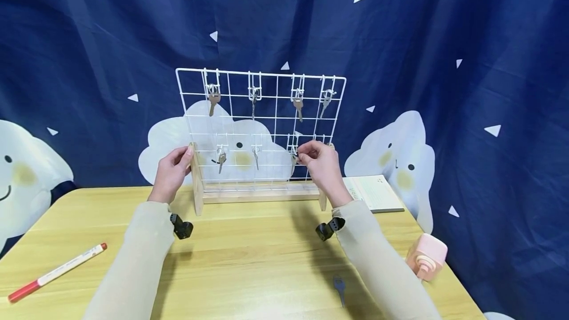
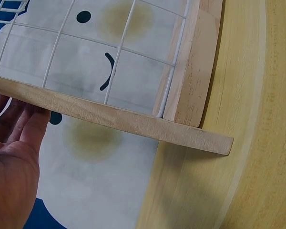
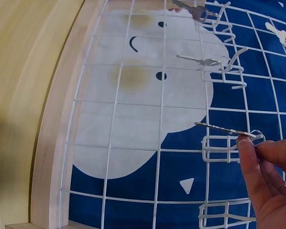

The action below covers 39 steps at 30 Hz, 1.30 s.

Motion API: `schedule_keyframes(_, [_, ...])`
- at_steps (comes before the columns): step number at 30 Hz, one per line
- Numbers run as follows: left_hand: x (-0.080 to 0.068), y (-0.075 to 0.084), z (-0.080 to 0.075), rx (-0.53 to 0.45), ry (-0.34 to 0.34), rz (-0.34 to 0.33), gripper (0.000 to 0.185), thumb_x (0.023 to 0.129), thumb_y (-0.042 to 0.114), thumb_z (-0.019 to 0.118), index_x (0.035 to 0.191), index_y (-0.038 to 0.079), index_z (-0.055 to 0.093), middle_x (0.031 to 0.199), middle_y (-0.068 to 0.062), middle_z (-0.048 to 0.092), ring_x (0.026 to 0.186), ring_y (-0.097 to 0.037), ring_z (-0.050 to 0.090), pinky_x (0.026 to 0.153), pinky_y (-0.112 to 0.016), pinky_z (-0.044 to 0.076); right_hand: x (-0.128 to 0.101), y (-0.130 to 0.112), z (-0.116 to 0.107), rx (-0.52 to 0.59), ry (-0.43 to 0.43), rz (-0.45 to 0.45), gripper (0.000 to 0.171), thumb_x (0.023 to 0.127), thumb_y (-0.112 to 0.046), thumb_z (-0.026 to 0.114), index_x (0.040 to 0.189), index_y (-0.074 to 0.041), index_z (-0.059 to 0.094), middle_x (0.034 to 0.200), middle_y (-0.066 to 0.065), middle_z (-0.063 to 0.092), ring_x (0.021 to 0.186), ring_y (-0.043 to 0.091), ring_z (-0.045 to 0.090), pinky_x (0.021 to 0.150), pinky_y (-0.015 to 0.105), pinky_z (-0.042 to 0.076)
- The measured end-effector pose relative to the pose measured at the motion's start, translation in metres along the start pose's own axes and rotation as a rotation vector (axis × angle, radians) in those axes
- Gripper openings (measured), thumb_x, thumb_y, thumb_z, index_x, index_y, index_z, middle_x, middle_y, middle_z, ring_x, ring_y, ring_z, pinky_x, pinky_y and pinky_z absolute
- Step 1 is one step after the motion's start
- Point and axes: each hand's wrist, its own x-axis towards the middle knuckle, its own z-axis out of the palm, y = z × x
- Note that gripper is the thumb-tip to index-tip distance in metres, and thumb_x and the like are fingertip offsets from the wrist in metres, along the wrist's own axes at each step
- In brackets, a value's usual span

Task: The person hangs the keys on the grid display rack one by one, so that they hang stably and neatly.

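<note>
A white wire grid rack (image 1: 275,117) with a wooden frame stands at the back of the table. My left hand (image 1: 172,169) holds the rack's left wooden post (image 2: 119,121), fingers behind it. With thumb and finger, my right hand (image 1: 321,164) pinches a key (image 3: 224,129) by its head and ring, at a lower-row wire hook (image 3: 219,149). One more hook (image 3: 224,217) sits beside it. Other keys hang on the grid, among them a brown-toned key (image 1: 214,100) at upper left and a silver key (image 1: 326,102) at upper right. A loose key (image 1: 340,288) lies on the tabletop.
A red-and-white marker (image 1: 58,273) lies on the wooden table (image 1: 249,260) at left. On the right are a notepad (image 1: 375,192) behind my right wrist and a pink pump bottle (image 1: 428,256) near the edge. A dark blue curtain (image 1: 284,14) hangs behind the rack.
</note>
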Motion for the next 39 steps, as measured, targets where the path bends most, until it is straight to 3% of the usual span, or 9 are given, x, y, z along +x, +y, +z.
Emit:
schedule_keyframes(12, [0.001,-0.002,-0.002,-0.001,0.004,-0.001,0.062,0.104,0.042,0.043,0.147,-0.002,0.041,0.14,-0.024,0.046,0.13,-0.036,0.042,0.106,-0.048,0.039,0.0,0.011,0.003,0.007,-0.03,0.019,0.006,0.091,0.001,0.067,0.096,0.0,0.071,0.087,0.006,0.069,0.08,0.017,0.068,0.073,0.029,0.058])
schedule_keyframes(25, [0.0,-0.001,-0.001,0.004,0.001,-0.011,0.062,0.104,0.043,0.042,0.148,-0.002,0.04,0.139,-0.025,0.046,0.13,-0.036,0.042,0.106,-0.047,0.039,-0.026,0.023,-0.017,-0.071,-0.059,-0.114,0.006,0.093,-0.007,0.066,0.095,-0.004,0.072,0.089,0.006,0.069,0.079,0.017,0.067,0.072,0.031,0.057])
schedule_keyframes(33, [0.001,-0.002,-0.001,0.007,0.008,-0.002,0.062,0.104,0.043,0.043,0.146,-0.002,0.042,0.139,-0.024,0.047,0.129,-0.036,0.044,0.106,-0.046,0.04,-0.048,0.022,-0.032,-0.117,-0.162,-0.112,0.008,0.093,-0.007,0.067,0.099,-0.005,0.071,0.092,0.004,0.07,0.084,0.017,0.067,0.077,0.036,0.057])
schedule_keyframes(39, [0.0,0.0,-0.001,0.007,0.002,-0.005,0.061,0.104,0.042,0.043,0.147,-0.001,0.04,0.142,-0.024,0.045,0.13,-0.036,0.043,0.106,-0.047,0.039,-0.069,0.021,-0.043,-0.189,-0.282,-0.097,0.008,0.092,-0.005,0.068,0.099,-0.007,0.07,0.097,0.003,0.068,0.088,0.017,0.065,0.078,0.031,0.058])
